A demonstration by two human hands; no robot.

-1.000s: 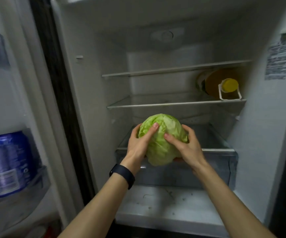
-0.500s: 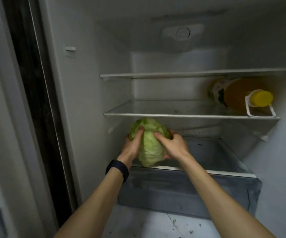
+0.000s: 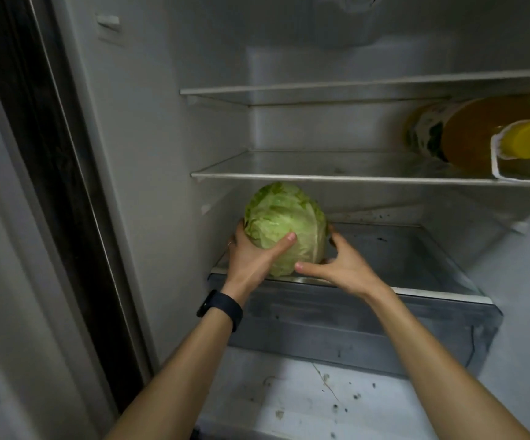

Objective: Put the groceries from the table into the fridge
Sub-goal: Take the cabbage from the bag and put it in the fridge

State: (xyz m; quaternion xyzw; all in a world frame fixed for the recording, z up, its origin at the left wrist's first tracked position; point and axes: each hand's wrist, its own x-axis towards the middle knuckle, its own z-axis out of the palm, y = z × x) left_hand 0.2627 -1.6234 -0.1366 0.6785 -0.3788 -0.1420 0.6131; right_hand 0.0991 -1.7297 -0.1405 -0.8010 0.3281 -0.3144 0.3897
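One round cabbage (image 3: 284,227) shows pale green, crinkled, veined outer leaves.

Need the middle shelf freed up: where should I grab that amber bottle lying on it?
Take the amber bottle by its white handle loop, coming straight from the front: it lies on its side with the yellow cap toward you.

The one head-worn camera is looking forward and down from the person's head, straight into the open fridge (image 3: 162,154). It is sitting close, so the shelves are filling most of the frame (the wide lens is bowing the dark door seal (image 3: 50,185) at the left). Both forearms are entering from the bottom edge, and the left hand (image 3: 251,258) and right hand (image 3: 343,268) are meeting at the cabbage (image 3: 284,217), just left of centre.
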